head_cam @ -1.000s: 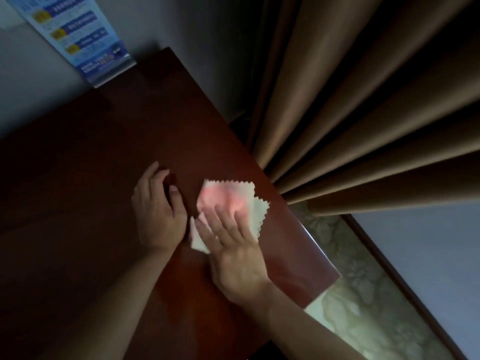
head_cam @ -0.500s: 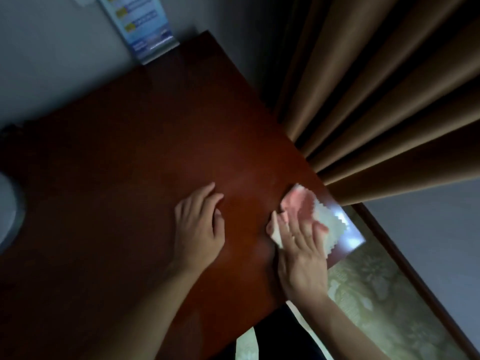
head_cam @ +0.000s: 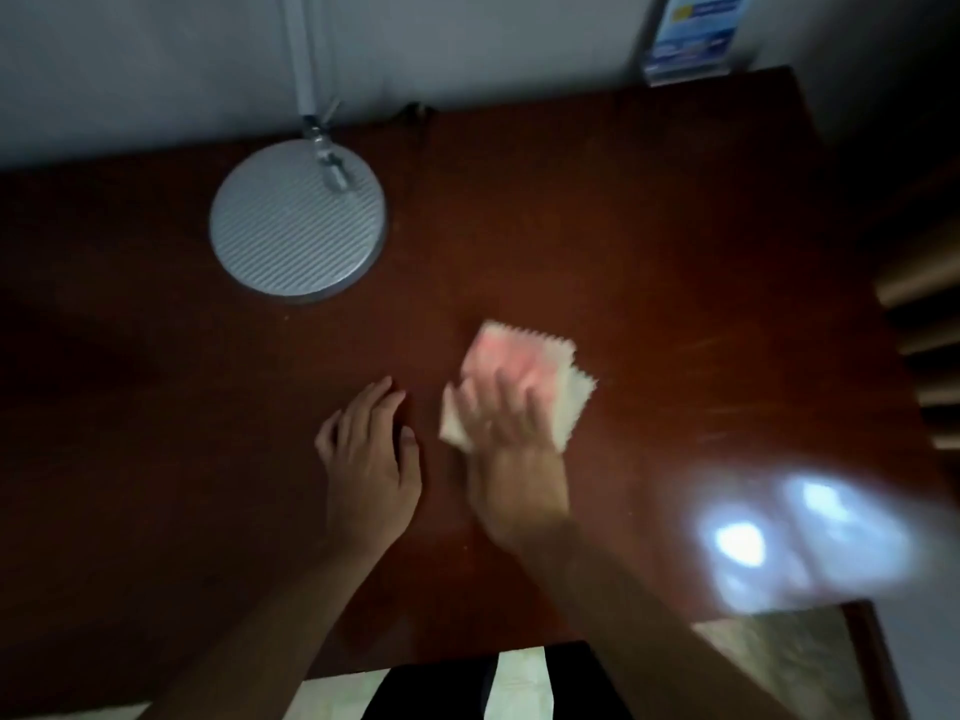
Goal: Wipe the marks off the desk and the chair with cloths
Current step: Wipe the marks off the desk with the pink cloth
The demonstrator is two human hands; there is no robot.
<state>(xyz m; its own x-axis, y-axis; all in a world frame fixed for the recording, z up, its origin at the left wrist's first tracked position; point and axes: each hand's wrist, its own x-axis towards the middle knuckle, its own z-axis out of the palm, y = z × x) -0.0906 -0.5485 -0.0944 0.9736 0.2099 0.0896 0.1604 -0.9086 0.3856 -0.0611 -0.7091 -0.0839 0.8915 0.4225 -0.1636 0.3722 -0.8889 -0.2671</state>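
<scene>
Flat under the right hand's (head_cam: 511,449) spread fingers (head_cam: 498,392) lies the cloth (head_cam: 524,356).

Glossy wooden desk (head_cam: 571,210), ribbed metal lamp base (head_cam: 296,226)

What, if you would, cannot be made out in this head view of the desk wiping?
- Right hand and cloth: motion-blurred, finger contact unclear.
- Marks on the desk: lost in dim light and glare.
- Lamp: arm cut off by the top edge.
- Chair: out of view.
</scene>
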